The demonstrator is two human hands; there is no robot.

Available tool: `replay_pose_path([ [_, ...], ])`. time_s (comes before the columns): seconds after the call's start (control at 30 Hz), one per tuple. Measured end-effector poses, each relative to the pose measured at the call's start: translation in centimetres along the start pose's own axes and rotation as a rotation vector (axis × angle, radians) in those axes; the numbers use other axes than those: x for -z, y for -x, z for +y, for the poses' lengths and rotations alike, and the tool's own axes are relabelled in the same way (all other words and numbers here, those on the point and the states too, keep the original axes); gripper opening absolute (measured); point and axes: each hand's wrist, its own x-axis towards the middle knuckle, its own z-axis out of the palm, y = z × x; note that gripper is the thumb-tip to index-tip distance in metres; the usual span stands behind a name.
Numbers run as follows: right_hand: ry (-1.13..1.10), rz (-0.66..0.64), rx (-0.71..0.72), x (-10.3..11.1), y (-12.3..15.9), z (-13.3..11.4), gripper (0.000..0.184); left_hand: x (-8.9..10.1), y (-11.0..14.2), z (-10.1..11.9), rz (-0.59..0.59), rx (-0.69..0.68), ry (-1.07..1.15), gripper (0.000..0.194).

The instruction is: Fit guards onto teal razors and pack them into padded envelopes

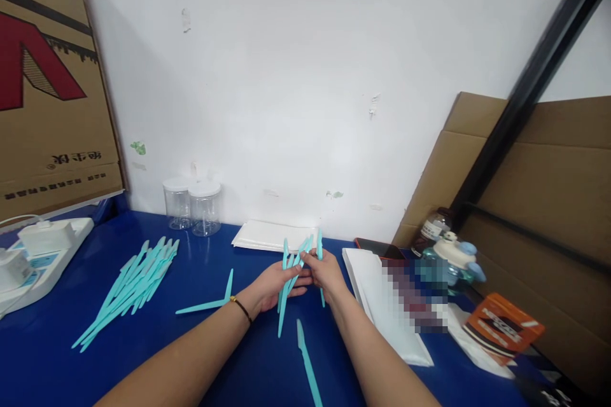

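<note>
Turquoise knife-shaped sticks (283, 305) held between two hands above a blue desk (157, 324)

Several sticks stand in the left hand (277, 285), whose grip is closed around them, their tops fanned out and leaning toward the other side. A dark bracelet (241, 309) circles that wrist. The right hand (328, 272) meets it, fingers close together; its grip is closed on one upright stick (319, 240), with the thumb near the fanned tops.

More sticks rest on the desk: a loose pile (136, 289) at the left, two in a V shape (205, 306) beside the left forearm, and a single stick (308, 359) between the forearms.

Behind the hands, a white packet (267, 234) lies near the wall, with two clear jars (205, 213) to its left, just beside each other. At the right are a larger white packet (367, 292), a brown bottle (433, 230) and an orange box (503, 329). A white power strip (64, 264) sits at the far left.
</note>
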Motion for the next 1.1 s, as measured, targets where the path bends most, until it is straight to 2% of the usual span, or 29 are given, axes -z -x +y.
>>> replay_pose_path([
  [0.2, -0.051, 0.085, 0.059, 0.9, -0.3, -1.3, 0.021, 1.0, 0.0, 0.0, -0.062, 0.013, 0.104, 0.049],
  [0.33, -0.041, 0.013, 0.083, 1.1, 0.2, -2.0, 0.027, 1.1, 0.1, 0.3, -0.094, -0.008, 0.147, 0.052],
  [0.43, 0.099, -0.088, 0.016, 0.2, 1.0, -1.9, 0.034, 0.3, 0.3, 0.4, -0.078, -0.043, 0.113, 0.053],
  [0.53, 0.183, -0.170, -0.058, -1.1, 1.7, -1.6, 0.035, -0.7, 0.2, 0.2, 0.006, -0.109, 0.076, 0.050],
  [0.63, 0.161, -0.211, -0.143, -2.0, 2.1, -1.6, 0.035, -1.2, -0.1, 0.0, 0.074, -0.181, 0.035, 0.047],
  [0.73, 0.096, -0.228, -0.187, -2.4, 2.2, -1.7, 0.035, -1.4, -0.3, -0.1, 0.082, -0.208, 0.003, 0.045],
  [0.87, 0.015, -0.242, -0.208, -2.4, 2.2, -1.7, 0.036, -1.6, -0.3, -0.2, 0.056, -0.174, 0.008, 0.054],
  [0.97, 0.005, -0.209, -0.202, -2.6, 2.2, -1.5, 0.031, -1.8, -0.2, -0.1, -0.009, -0.163, -0.017, 0.062],
  [1.03, -0.007, -0.170, -0.185, -2.6, 2.1, -1.5, 0.026, -1.6, 0.2, 0.7, -0.086, -0.185, -0.061, 0.067],
  [1.1, -0.042, -0.134, -0.165, -2.2, 2.0, -1.8, 0.022, -0.8, 1.2, 2.4, -0.104, -0.187, -0.180, 0.068],
])
